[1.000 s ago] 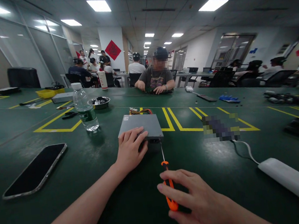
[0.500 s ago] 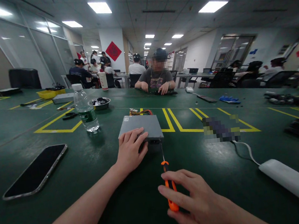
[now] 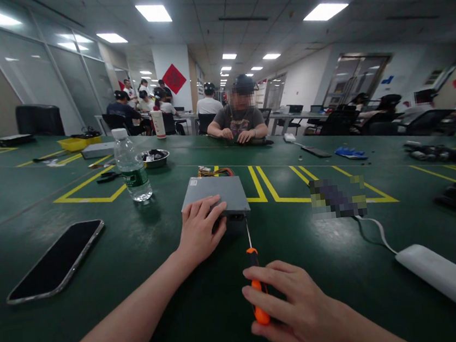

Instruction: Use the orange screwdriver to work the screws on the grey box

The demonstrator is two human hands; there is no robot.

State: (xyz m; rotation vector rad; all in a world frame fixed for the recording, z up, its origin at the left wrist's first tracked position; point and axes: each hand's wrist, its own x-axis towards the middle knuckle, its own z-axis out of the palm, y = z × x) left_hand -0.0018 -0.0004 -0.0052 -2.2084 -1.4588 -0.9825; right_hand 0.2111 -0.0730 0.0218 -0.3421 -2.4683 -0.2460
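Observation:
A flat grey power supply (image 3: 230,188) with a bundle of coloured wires (image 3: 222,171) at its far end lies on the green table. My left hand (image 3: 201,226) holds it steady, fingers stretched across its top and thumb down at the near face. With my right hand (image 3: 294,300) I grip an orange-and-black screwdriver (image 3: 261,312) by its handle, the fingers bent round it. Its thin shaft points away from me, and the tip meets the near face's lower right corner, beside the black socket (image 3: 235,217). Any screw there is too small to make out.
Left of the power supply stand a water bottle (image 3: 132,168) and a metal bowl (image 3: 154,157) of small dark parts. A phone (image 3: 55,262) lies nearer left. To the right are a blurred-out dark object (image 3: 336,197) and a white power strip (image 3: 446,278). A person (image 3: 238,117) sits opposite.
The fingers of my right hand have shifted around the screwdriver handle, which has turned slightly. My left hand and the power supply hold their place.

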